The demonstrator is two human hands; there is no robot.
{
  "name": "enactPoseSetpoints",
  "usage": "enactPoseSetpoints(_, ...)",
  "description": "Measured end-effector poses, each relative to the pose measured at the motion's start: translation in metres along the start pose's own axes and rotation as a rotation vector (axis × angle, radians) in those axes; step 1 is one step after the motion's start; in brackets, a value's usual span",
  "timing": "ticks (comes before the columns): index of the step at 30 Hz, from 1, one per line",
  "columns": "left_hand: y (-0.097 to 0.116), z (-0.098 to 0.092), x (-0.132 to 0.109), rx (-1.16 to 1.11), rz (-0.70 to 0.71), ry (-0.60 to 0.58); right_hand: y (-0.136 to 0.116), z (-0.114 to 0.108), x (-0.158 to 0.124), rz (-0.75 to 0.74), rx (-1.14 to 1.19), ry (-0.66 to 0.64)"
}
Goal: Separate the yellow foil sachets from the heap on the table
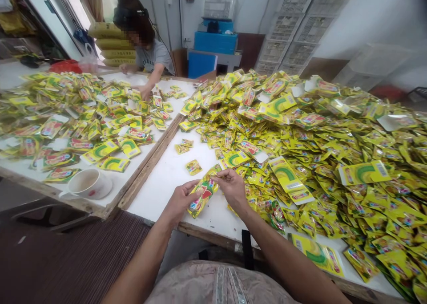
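Observation:
In front of me, over the white tabletop (160, 184), I hold a yellow and green printed carton (203, 198) at a slant. My left hand (183, 201) grips its left side, fingers closed around it. At the carton's upper end is my right hand (232, 188), its thumb and fingers pinched together. A small packet seems to be between those fingertips, partly hidden by them. Just beyond the carton lies a small yellow packet (193, 167), with a few more small packets (183, 147) farther off.
A large heap of small yellow packets (320, 170) covers the right side, with flat cartons (290, 179) on it. On the left table a pile of filled cartons (83, 117) stands near a white cup (88, 184). A co-worker (150, 54) reaches into that pile.

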State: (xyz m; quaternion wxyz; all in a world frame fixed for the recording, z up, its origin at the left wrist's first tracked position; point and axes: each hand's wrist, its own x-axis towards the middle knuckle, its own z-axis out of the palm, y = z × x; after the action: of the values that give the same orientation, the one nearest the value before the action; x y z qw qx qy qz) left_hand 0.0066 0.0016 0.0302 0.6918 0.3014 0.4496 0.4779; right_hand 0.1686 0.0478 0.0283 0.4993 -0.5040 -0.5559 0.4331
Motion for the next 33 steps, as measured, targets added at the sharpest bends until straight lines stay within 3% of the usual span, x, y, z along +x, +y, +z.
enactPoseSetpoints(2,0.001,0.0,-0.001,-0.051,-0.042,0.004,0.0,-0.004,0.002,0.046,0.038,-0.095)
enactPoseSetpoints(5,0.0,-0.002,-0.003,-0.117,-0.079,0.021,-0.006,-0.015,0.001,0.002,-0.118,-0.201)
enactPoseSetpoints(12,-0.004,0.005,-0.001,-0.12,-0.094,-0.032,-0.015,-0.019,-0.005,-0.245,-0.393,-0.108)
enactPoseSetpoints(15,-0.006,0.01,0.001,-0.082,-0.038,0.027,-0.012,-0.016,-0.007,-0.093,-0.28,-0.083)
enactPoseSetpoints(18,-0.008,0.011,0.002,0.026,0.04,0.032,-0.011,-0.022,-0.008,0.08,-0.14,-0.161)
enactPoseSetpoints(24,-0.011,0.009,0.003,0.139,0.067,-0.035,-0.016,-0.04,-0.007,-0.075,-0.286,-0.351)
enactPoseSetpoints(27,-0.011,0.014,0.003,0.086,0.032,-0.036,-0.017,-0.04,-0.011,-0.023,-0.215,-0.511)
enactPoseSetpoints(33,-0.007,0.025,0.0,0.023,0.009,-0.003,-0.014,-0.028,-0.023,0.047,-0.168,-0.53)
